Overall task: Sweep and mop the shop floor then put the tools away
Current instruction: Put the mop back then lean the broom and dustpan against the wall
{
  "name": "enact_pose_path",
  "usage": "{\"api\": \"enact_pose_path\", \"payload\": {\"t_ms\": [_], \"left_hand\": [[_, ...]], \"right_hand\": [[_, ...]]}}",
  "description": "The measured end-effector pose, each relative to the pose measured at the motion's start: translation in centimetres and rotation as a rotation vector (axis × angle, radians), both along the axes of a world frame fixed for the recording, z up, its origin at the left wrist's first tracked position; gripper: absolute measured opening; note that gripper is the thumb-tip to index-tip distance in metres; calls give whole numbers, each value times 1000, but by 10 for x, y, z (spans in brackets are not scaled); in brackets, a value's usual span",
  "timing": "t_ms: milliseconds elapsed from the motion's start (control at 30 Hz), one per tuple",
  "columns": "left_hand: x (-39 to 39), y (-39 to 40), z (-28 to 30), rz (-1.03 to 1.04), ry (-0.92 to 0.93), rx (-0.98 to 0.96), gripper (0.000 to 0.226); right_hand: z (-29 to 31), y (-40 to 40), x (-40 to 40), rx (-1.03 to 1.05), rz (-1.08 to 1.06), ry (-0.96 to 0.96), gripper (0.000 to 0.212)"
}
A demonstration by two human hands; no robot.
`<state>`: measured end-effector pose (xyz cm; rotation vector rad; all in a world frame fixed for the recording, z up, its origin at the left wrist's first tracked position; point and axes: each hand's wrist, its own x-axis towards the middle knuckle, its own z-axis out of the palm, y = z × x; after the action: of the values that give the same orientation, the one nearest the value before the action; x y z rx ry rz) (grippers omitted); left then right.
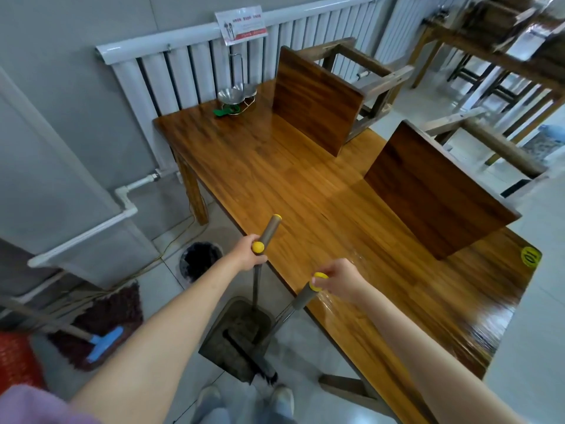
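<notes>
My left hand (248,252) gripped the dustpan (235,338) handle near its yellow-capped top, and my right hand (337,278) clasped the yellow end of the broom (301,299) handle. Both tools stood on the pale tiled floor (305,356) in the narrow strip between my feet and the near edge of the wooden surface (290,179). Two stools (318,102) lay upended on that surface. To my left a mop (104,347) and a black bin (200,260) crowded the floor below the white radiator (183,71).
</notes>
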<state>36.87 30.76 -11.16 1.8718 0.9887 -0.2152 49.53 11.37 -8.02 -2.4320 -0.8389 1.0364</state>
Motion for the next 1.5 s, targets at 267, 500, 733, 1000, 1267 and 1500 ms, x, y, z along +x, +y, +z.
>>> {"api": "enact_pose_path", "payload": {"t_ms": [267,500,733,1000,1267,1500], "left_hand": [[-22,12,-4,76,-31,-73,69],[-53,18,-10,183,-96,-71,68],[-97,26,-12,379,-149,-55,69],[-157,42,-13,670,-213,4,60],[-213,72,-12,859,-300,9,59],[-252,114,-9,863,-318,12,59]], "right_hand": [[-4,12,-7,50,-12,39,26],[-3,25,-15,99,39,89,26],[5,64,-33,131,190,109,22],[15,119,-77,198,469,105,19],[20,173,-121,257,498,118,11],[23,225,-167,239,462,105,7]]}}
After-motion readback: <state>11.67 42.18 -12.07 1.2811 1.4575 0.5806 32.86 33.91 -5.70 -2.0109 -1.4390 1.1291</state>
